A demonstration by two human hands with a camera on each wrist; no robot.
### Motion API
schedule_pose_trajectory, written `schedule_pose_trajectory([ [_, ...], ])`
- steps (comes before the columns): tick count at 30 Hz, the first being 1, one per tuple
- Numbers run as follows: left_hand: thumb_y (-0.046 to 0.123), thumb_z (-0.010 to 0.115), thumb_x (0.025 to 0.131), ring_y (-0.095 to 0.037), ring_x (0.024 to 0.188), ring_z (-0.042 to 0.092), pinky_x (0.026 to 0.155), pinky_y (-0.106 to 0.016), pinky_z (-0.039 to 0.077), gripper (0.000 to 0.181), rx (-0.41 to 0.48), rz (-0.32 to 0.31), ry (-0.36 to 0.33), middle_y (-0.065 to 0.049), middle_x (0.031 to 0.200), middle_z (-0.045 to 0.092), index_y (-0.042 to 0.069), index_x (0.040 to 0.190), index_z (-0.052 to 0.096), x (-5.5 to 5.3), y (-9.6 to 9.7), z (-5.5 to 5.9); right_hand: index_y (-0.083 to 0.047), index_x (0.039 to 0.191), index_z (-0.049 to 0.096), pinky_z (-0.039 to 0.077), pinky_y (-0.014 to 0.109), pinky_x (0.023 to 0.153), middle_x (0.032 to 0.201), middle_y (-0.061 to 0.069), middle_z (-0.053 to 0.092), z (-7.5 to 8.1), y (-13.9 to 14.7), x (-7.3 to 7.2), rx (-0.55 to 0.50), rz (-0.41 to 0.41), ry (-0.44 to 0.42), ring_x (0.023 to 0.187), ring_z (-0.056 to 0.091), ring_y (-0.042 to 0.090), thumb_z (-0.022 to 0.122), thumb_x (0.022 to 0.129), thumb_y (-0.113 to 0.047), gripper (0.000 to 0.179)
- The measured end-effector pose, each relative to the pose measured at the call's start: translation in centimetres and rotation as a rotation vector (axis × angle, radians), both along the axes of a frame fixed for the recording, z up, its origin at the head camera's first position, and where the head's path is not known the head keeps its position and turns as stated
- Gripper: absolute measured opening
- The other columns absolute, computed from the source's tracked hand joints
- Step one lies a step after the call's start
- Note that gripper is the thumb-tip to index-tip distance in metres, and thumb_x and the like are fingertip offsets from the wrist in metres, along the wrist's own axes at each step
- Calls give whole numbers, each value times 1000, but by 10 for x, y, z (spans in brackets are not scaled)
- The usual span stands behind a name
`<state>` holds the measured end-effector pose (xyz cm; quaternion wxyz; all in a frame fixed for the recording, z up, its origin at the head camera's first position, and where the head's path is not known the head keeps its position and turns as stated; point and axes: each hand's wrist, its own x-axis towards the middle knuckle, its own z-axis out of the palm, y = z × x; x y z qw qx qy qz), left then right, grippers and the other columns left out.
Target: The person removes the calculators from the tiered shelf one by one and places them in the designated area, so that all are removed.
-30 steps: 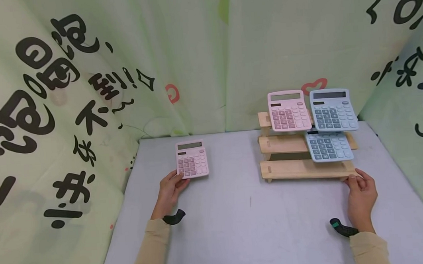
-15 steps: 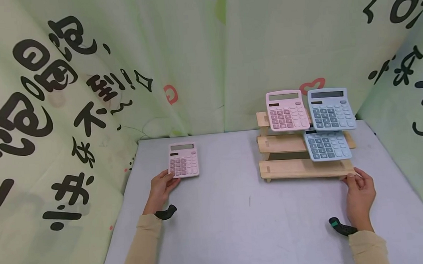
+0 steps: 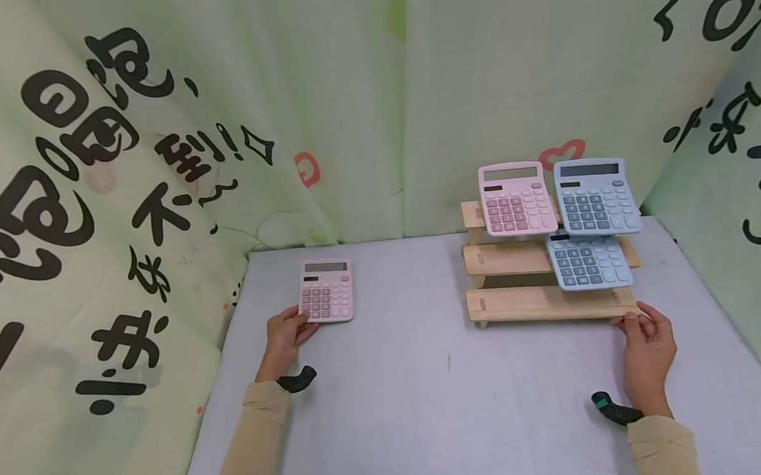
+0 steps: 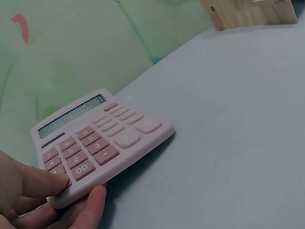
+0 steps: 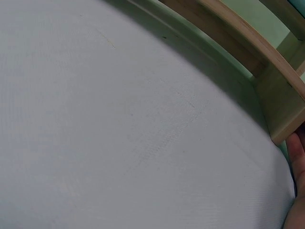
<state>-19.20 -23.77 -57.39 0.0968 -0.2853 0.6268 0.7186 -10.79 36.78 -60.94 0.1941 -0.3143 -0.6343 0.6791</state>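
At the left of the head view, my left hand (image 3: 284, 343) pinches a pink calculator (image 3: 327, 292) by its lower left corner. The left wrist view shows the thumb over the low keys of this calculator (image 4: 109, 143), fingers underneath; its display is lit and its far end tilts up. My right hand (image 3: 649, 360) grips the front right corner of a three-tier wooden rack (image 3: 532, 305), thumb in front. In the right wrist view only part of that hand (image 5: 296, 167) appears, against the rack's side panel (image 5: 279, 102).
On the rack's top tier stand another pink calculator (image 3: 518, 200) and a blue calculator (image 3: 596, 197). A second blue calculator (image 3: 590, 262) leans on the middle tier's right side. Pale cloth covers the table (image 3: 428, 407); a printed green curtain (image 3: 347, 88) encloses it.
My left hand has moved left with the pink calculator, mostly in the first half second, and then slightly down. The right hand and rack stay in place.
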Motion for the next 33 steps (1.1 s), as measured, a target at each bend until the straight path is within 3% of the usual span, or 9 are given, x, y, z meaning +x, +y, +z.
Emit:
schedule_pose_trajectory([
  [9, 2, 58, 104, -13, 94, 70, 86, -26, 63, 44, -179, 0, 70, -27, 139, 58, -7, 147, 52, 2, 7, 4, -20, 149, 49, 49, -1, 83, 108, -11, 61, -3, 1, 1, 3, -10, 20, 103, 64, 0, 58, 106, -25, 44],
  [16, -2, 61, 101, -7, 77, 68, 71, -20, 62, 40, -300, 15, 100, -28, 127, 61, -10, 140, 57, 2, 10, 3, -20, 149, 48, 49, -1, 83, 108, -10, 61, -3, 1, 0, 5, -9, 10, 104, 63, 0, 58, 106, -24, 44],
  [25, 3, 63, 102, -6, 64, 66, 61, -19, 60, 38, -463, -35, 72, -24, 119, 64, -7, 138, 60, 2, 11, 5, -21, 150, 47, 49, -1, 83, 109, -12, 61, -2, 2, 0, 25, 5, -15, 105, 63, 0, 57, 107, -26, 45],
  [33, 5, 62, 103, -9, 63, 67, 62, -22, 62, 39, -499, -55, 51, -25, 118, 64, -8, 140, 58, 3, 11, 6, -20, 149, 48, 49, -1, 82, 108, -11, 62, -1, 1, 1, 15, -1, 3, 103, 63, 0, 58, 107, -24, 44],
])
